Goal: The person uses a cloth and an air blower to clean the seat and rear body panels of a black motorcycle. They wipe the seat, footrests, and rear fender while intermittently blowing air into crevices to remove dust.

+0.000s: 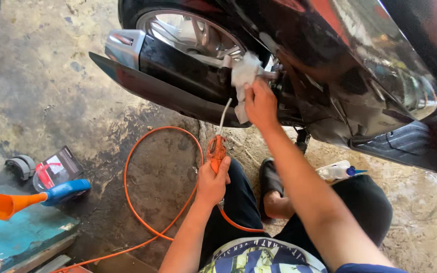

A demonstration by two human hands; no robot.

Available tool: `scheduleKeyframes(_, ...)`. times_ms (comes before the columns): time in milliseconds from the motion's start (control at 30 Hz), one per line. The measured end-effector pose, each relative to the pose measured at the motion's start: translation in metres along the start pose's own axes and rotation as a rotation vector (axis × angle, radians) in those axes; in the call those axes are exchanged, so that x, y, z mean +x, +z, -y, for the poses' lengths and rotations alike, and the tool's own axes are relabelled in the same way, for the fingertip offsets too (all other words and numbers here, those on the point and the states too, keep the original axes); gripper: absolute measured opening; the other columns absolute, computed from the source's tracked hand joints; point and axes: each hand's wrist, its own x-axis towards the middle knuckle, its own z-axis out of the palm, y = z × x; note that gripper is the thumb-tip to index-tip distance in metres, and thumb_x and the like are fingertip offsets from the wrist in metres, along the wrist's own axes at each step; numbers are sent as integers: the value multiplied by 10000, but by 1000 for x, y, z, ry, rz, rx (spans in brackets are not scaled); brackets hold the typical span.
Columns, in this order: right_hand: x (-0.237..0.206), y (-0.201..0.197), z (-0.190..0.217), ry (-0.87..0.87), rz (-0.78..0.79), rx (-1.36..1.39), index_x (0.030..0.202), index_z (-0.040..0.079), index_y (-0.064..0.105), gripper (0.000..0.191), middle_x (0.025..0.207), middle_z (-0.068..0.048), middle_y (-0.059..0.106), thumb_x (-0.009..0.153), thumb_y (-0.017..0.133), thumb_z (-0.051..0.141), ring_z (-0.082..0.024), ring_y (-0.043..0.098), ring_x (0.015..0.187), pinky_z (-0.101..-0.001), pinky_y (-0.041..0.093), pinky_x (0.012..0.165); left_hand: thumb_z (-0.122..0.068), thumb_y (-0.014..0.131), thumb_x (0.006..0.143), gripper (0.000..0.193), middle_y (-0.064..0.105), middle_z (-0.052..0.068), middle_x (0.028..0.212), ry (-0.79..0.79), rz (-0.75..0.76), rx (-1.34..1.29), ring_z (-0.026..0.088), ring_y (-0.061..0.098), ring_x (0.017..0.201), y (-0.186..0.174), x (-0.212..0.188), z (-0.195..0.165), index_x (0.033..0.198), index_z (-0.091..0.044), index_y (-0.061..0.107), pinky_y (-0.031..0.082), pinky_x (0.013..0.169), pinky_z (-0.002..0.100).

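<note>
- While the person crouches on the stained concrete floor (77, 101) beside a black scooter (330, 60), the head view shows both hands at work near its rear wheel.
- The left hand (213, 182) is closed around the orange pistol-grip air blow gun (216, 151), whose thin pale nozzle (224, 114) points up toward the machine.
- An orange rubber air hose (137, 167) runs from the gun's base, loops over the floor and leaves toward the bottom edge.
- The right hand (260, 105) is closed on a crumpled white cloth rag (244, 76), pressing it against a metal fitting just beside the black exhaust muffler (178, 71) with its silver end cap.
- Behind the muffler sits the shiny silver alloy wheel (193, 33).
- At left, an orange plastic funnel (1, 205) with a blue spout piece (67, 191) lies on a worn turquoise counter (21, 232); a small dark carton (59, 167) lies on the floor just beyond.
- A clear plastic bottle with a blue cap (337, 171) lies by the person's knee.
</note>
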Motion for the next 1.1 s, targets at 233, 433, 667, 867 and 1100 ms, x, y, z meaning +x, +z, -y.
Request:
scheduleKeyframes(233,18,6,36,-143,-69,-453,1091,35,666,225,1190,-187,708,921,598,166,-387,624,1231,-512,297,1186,-376,573,1008,387,624,48,543,-12,58,-32,163,615,495,-3,-10,-1,825,-45,656,485,507,335)
scheduleKeyframes(433,-13,-32,44,92,-132,540,1373,9,584,359,1341,-180,669,1084,496,202,-327,632,1255,-406,447,1110,-400,581,1024,458,626,63,540,28,52,-24,160,641,505,4,3,-11,776,-21,649,508,530,334)
scheduleKeyframes(667,7,-9,24,-181,-486,34,1373,-80,525,345,1436,-367,523,1165,469,190,-545,510,1321,-504,403,1137,-404,562,1002,372,603,43,558,126,73,-103,155,655,522,14,32,-20,927,-57,673,518,530,331)
scheduleKeyframes(867,130,-14,16,26,-275,-625,1183,12,657,354,1142,-285,690,1059,394,214,-486,646,1040,-584,477,900,-401,590,1031,415,635,51,564,44,115,-69,138,671,532,9,29,-27,866,-33,686,524,542,322)
scheduleKeyframes(1100,124,-13,29,166,-562,-77,1153,15,714,507,1133,-239,720,1020,445,424,-424,673,1034,-497,514,868,-364,609,1011,334,610,66,583,160,101,-189,153,628,545,0,27,-24,1016,-37,678,512,552,333)
